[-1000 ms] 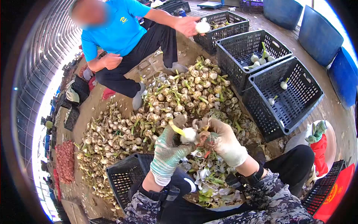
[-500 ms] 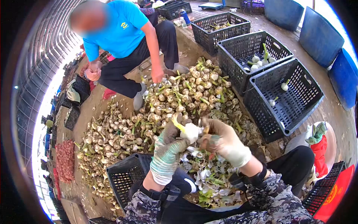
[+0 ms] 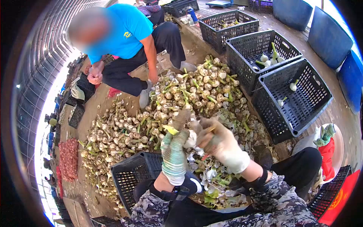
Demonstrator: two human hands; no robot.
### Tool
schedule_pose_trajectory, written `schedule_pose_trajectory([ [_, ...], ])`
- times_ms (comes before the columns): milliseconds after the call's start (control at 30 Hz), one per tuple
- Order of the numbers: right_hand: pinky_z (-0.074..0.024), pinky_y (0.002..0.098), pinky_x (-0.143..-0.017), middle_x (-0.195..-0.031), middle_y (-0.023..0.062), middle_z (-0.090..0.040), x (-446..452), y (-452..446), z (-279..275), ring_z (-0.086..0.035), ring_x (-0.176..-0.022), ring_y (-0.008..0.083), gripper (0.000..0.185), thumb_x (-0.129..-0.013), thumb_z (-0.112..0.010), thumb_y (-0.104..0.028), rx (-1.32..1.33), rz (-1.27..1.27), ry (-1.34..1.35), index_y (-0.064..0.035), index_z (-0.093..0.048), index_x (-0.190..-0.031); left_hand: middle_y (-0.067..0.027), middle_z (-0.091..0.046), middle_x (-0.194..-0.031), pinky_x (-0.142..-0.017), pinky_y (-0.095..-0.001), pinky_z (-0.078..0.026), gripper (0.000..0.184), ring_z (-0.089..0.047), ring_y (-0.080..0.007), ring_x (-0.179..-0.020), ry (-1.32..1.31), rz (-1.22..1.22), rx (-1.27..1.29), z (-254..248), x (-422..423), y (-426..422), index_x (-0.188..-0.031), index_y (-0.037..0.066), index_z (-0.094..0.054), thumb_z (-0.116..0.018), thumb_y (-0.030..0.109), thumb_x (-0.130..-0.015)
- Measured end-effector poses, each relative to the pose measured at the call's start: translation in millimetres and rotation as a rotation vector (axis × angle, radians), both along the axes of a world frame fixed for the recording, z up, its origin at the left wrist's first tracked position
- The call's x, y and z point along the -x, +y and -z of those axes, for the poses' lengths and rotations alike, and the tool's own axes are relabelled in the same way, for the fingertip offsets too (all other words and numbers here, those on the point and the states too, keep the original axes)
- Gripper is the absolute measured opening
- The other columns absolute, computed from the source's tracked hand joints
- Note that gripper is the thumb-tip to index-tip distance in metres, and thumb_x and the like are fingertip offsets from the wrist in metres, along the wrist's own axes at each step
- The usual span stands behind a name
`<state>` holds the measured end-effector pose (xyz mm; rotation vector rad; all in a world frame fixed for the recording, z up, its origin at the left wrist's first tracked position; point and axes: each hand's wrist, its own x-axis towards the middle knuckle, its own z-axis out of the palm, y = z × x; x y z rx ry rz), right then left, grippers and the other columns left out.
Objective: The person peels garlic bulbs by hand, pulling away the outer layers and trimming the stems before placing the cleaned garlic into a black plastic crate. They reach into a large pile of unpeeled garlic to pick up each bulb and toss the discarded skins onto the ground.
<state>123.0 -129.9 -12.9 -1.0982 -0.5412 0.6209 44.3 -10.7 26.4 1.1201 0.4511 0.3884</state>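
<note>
My left hand point(image 3: 174, 153), in a striped knitted glove with a dirty palm, is closed around a white garlic bulb point(image 3: 191, 139). The bulb's yellow-green stem point(image 3: 171, 130) sticks out on the left side. Close against the bulb's right side is my right hand point(image 3: 226, 148), in a cream glove, its fingers curled. A small reddish tip shows beneath those fingers, but what they hold is too blurred to name. Below my hands lies a litter of peeled skins and leaves point(image 3: 213, 178). Beyond them spreads a large heap of untrimmed garlic point(image 3: 196, 90).
On my right stand a black crate point(image 3: 293, 130) with a few clean bulbs and another crate point(image 3: 236, 73) behind it. An additional crate point(image 3: 126, 178) sits by my left knee. Across the heap, a person in a blue shirt point(image 3: 128, 34) reaches down to the garlic.
My left hand has turned, and its fingers now cover more of the bulb. Both hands have shifted slightly. The person opposite has leaned and lowered a hand behind their shoe.
</note>
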Motion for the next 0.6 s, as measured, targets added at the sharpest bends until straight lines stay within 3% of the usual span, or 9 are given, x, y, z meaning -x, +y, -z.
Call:
schedule_pose_trajectory([
  [33,-0.0496,0.0342,-0.075,-0.097,0.0136,-0.061,5.7,1.4,-20.6,-0.062,-0.085,0.0216,0.054,-0.079,-0.067,-0.039,0.182,-0.043,0.06,-0.0004,-0.052,-0.113,-0.0103,-0.056,-0.12,-0.087,-0.0278,-0.045,0.039,-0.056,-0.0149,-0.102,-0.037,-0.002,-0.014,-2.5,-1.7,-4.2,-0.123,0.001,-0.053,-0.053,0.012,-0.086],
  [100,-0.0494,0.0379,-0.072,-0.093,0.0156,-0.061,6.0,3.7,-21.6,-0.063,-0.079,0.0291,0.039,-0.078,-0.067,-0.03,0.35,0.282,-0.61,-0.0029,-0.057,-0.106,-0.0106,-0.051,-0.128,-0.092,-0.0271,-0.041,0.04,-0.051,-0.0153,-0.11,-0.036,-0.009,-0.144,-2.8,-0.1,-2.5,-0.124,0.001,-0.052,-0.052,0.01,-0.085],
  [167,-0.0492,0.0389,-0.071,-0.089,0.0157,-0.062,8.7,4.8,-19.2,-0.062,-0.077,0.0313,0.034,-0.08,-0.064,-0.028,0.39,0.315,-0.674,-0.0041,-0.059,-0.103,-0.0108,-0.052,-0.125,-0.085,-0.0272,-0.045,0.05,-0.056,-0.0167,-0.101,-0.049,-0.062,-0.365,-11.5,2.7,-9.6,-0.13,0.0,-0.045,-0.052,0.015,-0.083],
  [200,-0.0489,0.0399,-0.069,-0.086,0.0158,-0.062,9.4,5.0,-17.5,-0.062,-0.075,0.0334,0.029,-0.082,-0.062,-0.027,0.432,0.349,-0.739,-0.0053,-0.061,-0.101,-0.0124,-0.049,-0.131,-0.092,-0.0298,-0.042,0.051,-0.051,-0.0184,-0.112,-0.082,-0.026,-0.304,-10.7,2.9,-11.1,-0.13,-0.001,-0.045,-0.052,0.017,-0.082],
  [333,-0.0489,0.0378,-0.071,-0.084,0.0185,-0.065,-15.6,3.0,16.9,-0.063,-0.078,0.0336,0.021,-0.081,-0.059,-0.02,0.77,0.243,-0.401,-0.002,-0.065,-0.089,-0.011,-0.054,-0.125,-0.098,-0.0285,-0.035,0.043,-0.044,-0.0163,-0.12,-0.201,0.002,-0.104,-17.1,9.1,-0.9,-0.124,0.002,-0.053,-0.053,0.008,-0.081],
  [433,-0.0478,0.0377,-0.078,-0.096,0.021,-0.063,-24.0,-16.6,29.6,-0.062,-0.09,0.0312,0.038,-0.082,-0.059,-0.023,0.933,-0.017,-0.448,-0.0033,-0.058,-0.114,-0.0113,-0.053,-0.126,-0.099,-0.0301,-0.034,0.042,-0.042,-0.0182,-0.122,-0.191,-0.018,-0.044,-13.9,11.8,5.9,-0.124,0.002,-0.054,-0.053,0.008,-0.082],
  [467,-0.0478,0.0377,-0.078,-0.096,0.021,-0.063,-19.1,-17.5,23.2,-0.062,-0.09,0.0312,0.038,-0.082,-0.059,-0.023,0.937,-0.031,-0.443,-0.0033,-0.058,-0.114,-0.0114,-0.053,-0.126,-0.1,-0.0306,-0.034,0.041,-0.042,-0.0188,-0.123,-0.181,-0.022,-0.058,-12.0,12.2,5.7,-0.123,0.002,-0.054,-0.053,0.008,-0.083],
  [533,-0.0466,0.0366,-0.081,-0.102,0.0198,-0.061,-11.8,-12.8,-3.7,-0.059,-0.096,0.0322,0.043,-0.08,-0.06,-0.02,0.396,0.271,-0.733,-0.0029,-0.055,-0.118,-0.0115,-0.052,-0.127,-0.1,-0.0316,-0.034,0.04,-0.041,-0.0201,-0.124,-0.154,-0.019,-0.163,-10.9,10.1,2.7,-0.123,0.002,-0.055,-0.053,0.008,-0.083],
  [600,-0.0465,0.0351,-0.079,-0.1,0.0168,-0.06,-0.9,-10.5,-36.8,-0.059,-0.092,0.0315,0.044,-0.072,-0.064,-0.012,0.356,0.213,-0.701,-0.0038,-0.057,-0.114,-0.0117,-0.052,-0.128,-0.101,-0.0327,-0.033,0.039,-0.04,-0.0213,-0.125,-0.129,-0.019,-0.348,-9.0,7.3,-1.0,-0.123,0.003,-0.055,-0.053,0.009,-0.084],
])
